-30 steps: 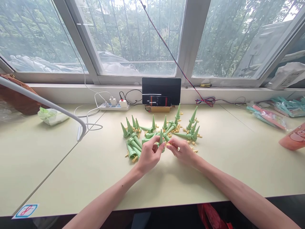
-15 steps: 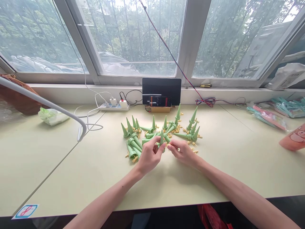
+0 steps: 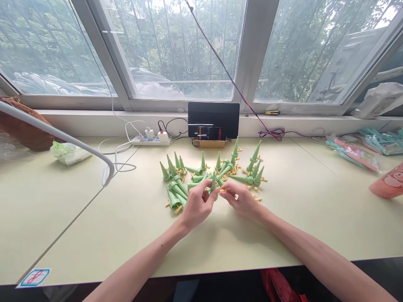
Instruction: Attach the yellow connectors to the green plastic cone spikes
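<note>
Between the thumb and fingers of my left hand [image 3: 199, 202] a green plastic plant watering spike [image 3: 213, 183] is held upright, tip up. My right hand [image 3: 241, 200] is closed in a pinch on a small yellow valve [image 3: 221, 190] at the side of that spike. Fingertips hide most of the valve, so how deep it sits cannot be seen. Behind and beside both hands lies a heap of green spikes [image 3: 179, 189], some standing, others on their sides. Loose yellow valves [image 3: 232, 171] are scattered among them, with several more near my right hand.
A phone [image 3: 211, 134] leans on a dark tablet [image 3: 214, 113] at the back of the table. Left of it are a power strip [image 3: 151, 140] and white cables. A white curved bar [image 3: 63, 132] crosses the left side. An orange cup [image 3: 388, 182] stands far right.
My right hand has shifted very slightly left, and its fingers have moved a little around the yellow valve. The left hand and the spike in it stay almost still.
</note>
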Demonstrator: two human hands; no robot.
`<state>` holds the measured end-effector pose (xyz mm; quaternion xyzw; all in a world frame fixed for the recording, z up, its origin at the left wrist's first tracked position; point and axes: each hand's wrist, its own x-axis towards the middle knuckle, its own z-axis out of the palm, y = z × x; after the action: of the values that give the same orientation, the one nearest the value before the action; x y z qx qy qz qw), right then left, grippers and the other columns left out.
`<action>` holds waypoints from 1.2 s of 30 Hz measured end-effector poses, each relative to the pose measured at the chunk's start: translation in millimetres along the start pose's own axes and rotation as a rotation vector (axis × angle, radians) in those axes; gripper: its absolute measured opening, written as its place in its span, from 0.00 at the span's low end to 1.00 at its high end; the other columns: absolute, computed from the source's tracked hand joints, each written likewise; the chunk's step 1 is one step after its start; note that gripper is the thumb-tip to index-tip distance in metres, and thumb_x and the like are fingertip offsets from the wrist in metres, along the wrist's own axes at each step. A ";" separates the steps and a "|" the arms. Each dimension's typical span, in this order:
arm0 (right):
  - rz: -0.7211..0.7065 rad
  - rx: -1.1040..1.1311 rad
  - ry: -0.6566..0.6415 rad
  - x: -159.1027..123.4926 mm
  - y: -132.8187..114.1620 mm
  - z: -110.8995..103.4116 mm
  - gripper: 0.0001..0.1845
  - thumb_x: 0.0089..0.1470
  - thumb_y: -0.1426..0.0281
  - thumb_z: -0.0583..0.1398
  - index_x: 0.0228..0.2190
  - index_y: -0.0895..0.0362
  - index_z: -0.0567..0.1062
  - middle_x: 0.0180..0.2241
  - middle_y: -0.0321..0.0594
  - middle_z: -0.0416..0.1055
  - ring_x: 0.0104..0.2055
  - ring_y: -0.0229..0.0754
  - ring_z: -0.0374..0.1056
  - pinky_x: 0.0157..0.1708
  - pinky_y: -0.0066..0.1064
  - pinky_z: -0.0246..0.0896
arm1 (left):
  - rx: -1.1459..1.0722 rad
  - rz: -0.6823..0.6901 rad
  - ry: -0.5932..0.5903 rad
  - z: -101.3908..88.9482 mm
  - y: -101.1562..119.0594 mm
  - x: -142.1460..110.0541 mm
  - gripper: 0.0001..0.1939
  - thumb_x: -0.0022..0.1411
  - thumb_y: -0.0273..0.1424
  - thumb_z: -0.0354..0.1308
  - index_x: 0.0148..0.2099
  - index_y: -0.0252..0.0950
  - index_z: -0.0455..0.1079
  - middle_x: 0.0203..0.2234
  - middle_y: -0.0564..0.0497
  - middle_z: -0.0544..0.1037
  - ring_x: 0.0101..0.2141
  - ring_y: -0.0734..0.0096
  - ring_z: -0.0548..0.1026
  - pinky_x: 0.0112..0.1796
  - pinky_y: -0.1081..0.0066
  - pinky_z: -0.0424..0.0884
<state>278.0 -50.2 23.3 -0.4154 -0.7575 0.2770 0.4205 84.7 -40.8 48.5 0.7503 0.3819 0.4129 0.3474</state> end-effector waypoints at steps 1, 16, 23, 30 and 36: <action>0.000 0.001 0.001 -0.2 0.4 0.1 0.10 0.66 0.64 0.55 0.35 0.55 0.71 0.19 0.28 0.57 0.20 0.35 0.53 0.23 0.28 0.50 | 0.003 0.004 -0.001 -0.1 0.1 -0.1 0.06 0.67 0.35 0.56 0.41 0.38 0.68 0.20 0.59 0.63 0.18 0.80 0.56 0.18 0.77 0.53; -0.041 -0.046 0.021 1.7 0.6 -0.8 0.16 0.67 0.62 0.54 0.28 0.56 0.68 0.22 0.32 0.60 0.23 0.36 0.53 0.24 0.28 0.50 | 0.032 0.048 -0.007 0.1 2.1 -0.1 0.08 0.68 0.36 0.54 0.42 0.37 0.69 0.20 0.58 0.61 0.18 0.80 0.55 0.19 0.77 0.53; -0.027 -0.027 0.018 1.3 -0.4 -1.0 0.10 0.65 0.61 0.57 0.38 0.56 0.71 0.18 0.27 0.57 0.20 0.35 0.51 0.23 0.27 0.50 | 0.004 0.032 0.007 0.6 2.4 0.4 0.08 0.68 0.36 0.55 0.42 0.37 0.69 0.20 0.59 0.63 0.17 0.80 0.57 0.18 0.77 0.53; -0.041 -0.042 0.039 1.0 0.3 -0.1 0.10 0.66 0.62 0.56 0.38 0.55 0.72 0.18 0.28 0.57 0.20 0.35 0.51 0.23 0.27 0.51 | -0.030 -0.019 -0.003 0.3 2.3 0.6 0.09 0.68 0.38 0.55 0.42 0.37 0.68 0.26 0.54 0.71 0.18 0.80 0.61 0.17 0.77 0.56; -0.045 -0.063 0.059 1.4 2.7 0.8 0.13 0.66 0.60 0.56 0.35 0.55 0.72 0.18 0.29 0.58 0.20 0.35 0.53 0.22 0.27 0.52 | -0.028 -0.003 -0.009 0.2 0.7 0.4 0.08 0.68 0.37 0.55 0.42 0.37 0.68 0.25 0.56 0.69 0.17 0.81 0.58 0.18 0.77 0.54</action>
<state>277.9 -47.7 21.4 -0.4192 -0.7622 0.2311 0.4357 85.2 -40.8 49.1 0.7466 0.3756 0.4145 0.3602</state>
